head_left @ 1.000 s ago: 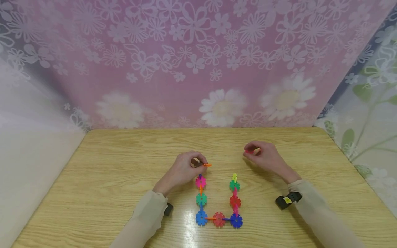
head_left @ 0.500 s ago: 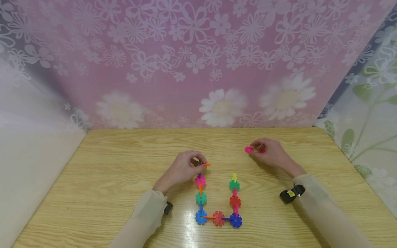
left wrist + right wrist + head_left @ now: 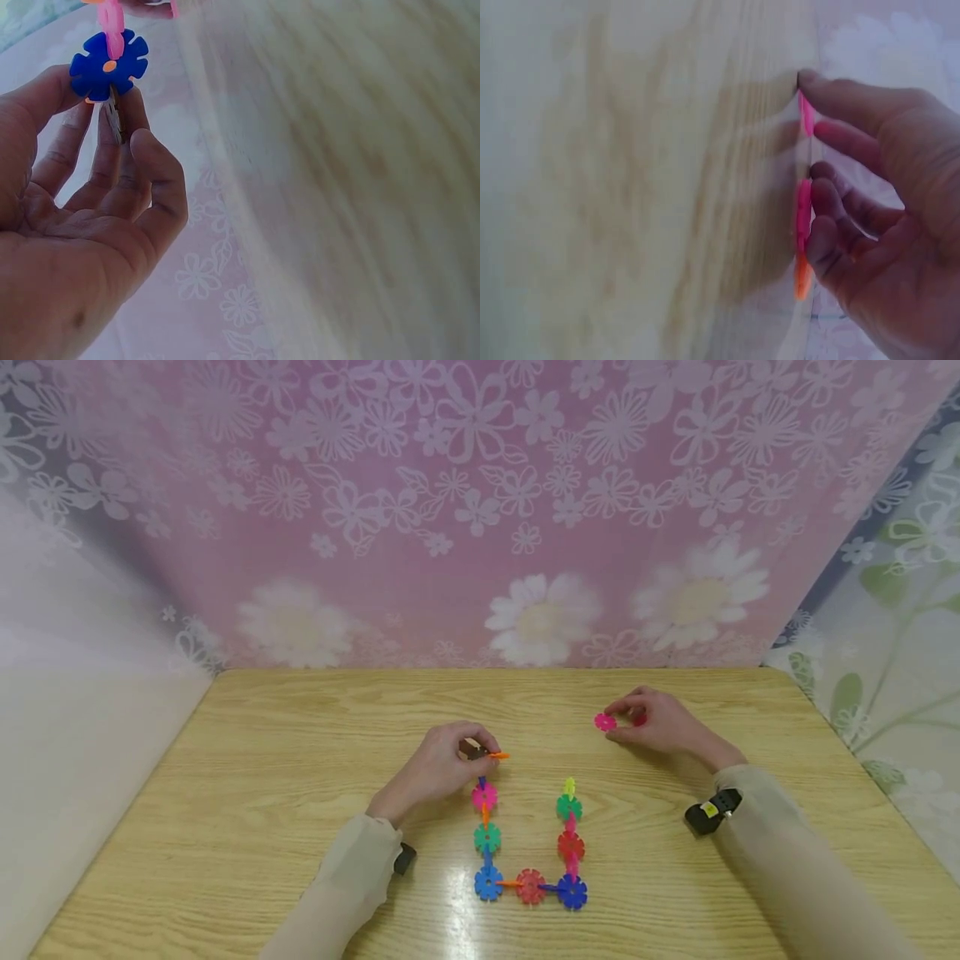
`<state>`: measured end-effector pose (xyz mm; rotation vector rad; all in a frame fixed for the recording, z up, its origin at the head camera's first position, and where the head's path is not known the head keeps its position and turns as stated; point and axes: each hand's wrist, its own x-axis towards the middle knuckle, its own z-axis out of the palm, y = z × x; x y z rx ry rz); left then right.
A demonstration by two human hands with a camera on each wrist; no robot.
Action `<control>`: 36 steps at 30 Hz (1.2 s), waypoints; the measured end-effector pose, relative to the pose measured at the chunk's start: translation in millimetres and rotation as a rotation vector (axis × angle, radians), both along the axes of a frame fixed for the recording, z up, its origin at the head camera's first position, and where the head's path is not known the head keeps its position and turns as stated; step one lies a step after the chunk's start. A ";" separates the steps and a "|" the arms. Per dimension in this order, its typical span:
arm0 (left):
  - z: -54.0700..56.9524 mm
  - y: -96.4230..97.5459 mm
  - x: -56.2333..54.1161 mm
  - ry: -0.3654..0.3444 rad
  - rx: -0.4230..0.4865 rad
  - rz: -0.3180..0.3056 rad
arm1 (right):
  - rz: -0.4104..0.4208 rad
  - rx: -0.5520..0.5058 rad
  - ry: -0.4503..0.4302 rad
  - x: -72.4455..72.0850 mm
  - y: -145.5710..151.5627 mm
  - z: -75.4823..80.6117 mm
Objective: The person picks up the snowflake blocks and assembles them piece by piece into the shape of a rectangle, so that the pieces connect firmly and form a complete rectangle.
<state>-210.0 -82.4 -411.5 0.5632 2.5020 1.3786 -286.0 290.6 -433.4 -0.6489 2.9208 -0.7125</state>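
Several snowflake-shaped plastic discs, joined slot to slot, form a U-shaped chain on the table. At its upper left end my left hand (image 3: 442, 764) pinches the chain's end, where an orange disc (image 3: 498, 756) sticks out edge-on. In the left wrist view, a blue disc (image 3: 94, 79) sits at the thumb and fingertips, with a pink disc (image 3: 112, 34) joined above it. Off to the right, my right hand (image 3: 660, 721) holds a loose pink disc (image 3: 605, 722) between thumb and forefinger. Its other fingers keep a second pink disc (image 3: 803, 214) and an orange disc (image 3: 802, 277) against the palm side.
The chain's right arm ends in a yellow disc (image 3: 570, 787) above a green disc (image 3: 569, 807). A blue disc (image 3: 572, 891) forms its lower right corner. The wooden table (image 3: 262, 827) meets a pink floral curtain (image 3: 420, 568) at its far edge.
My right hand has shifted a little to the right and away from me, and its pink disc has turned from edge-on to face-on. The left hand keeps its hold almost still.
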 end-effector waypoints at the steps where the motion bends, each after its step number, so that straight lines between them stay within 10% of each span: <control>1: 0.3 -0.2 -0.3 0.000 0.000 0.000 | 0.006 -0.005 -0.015 -1.7 1.8 0.0; 22: 1.9 -2.9 0.1 -0.009 0.005 -0.007 | 0.054 -0.108 -0.189 -17.9 3.4 4.4; 36: 1.1 -1.6 1.3 0.013 0.003 -0.027 | 0.016 -0.257 -0.137 14.2 -15.8 0.5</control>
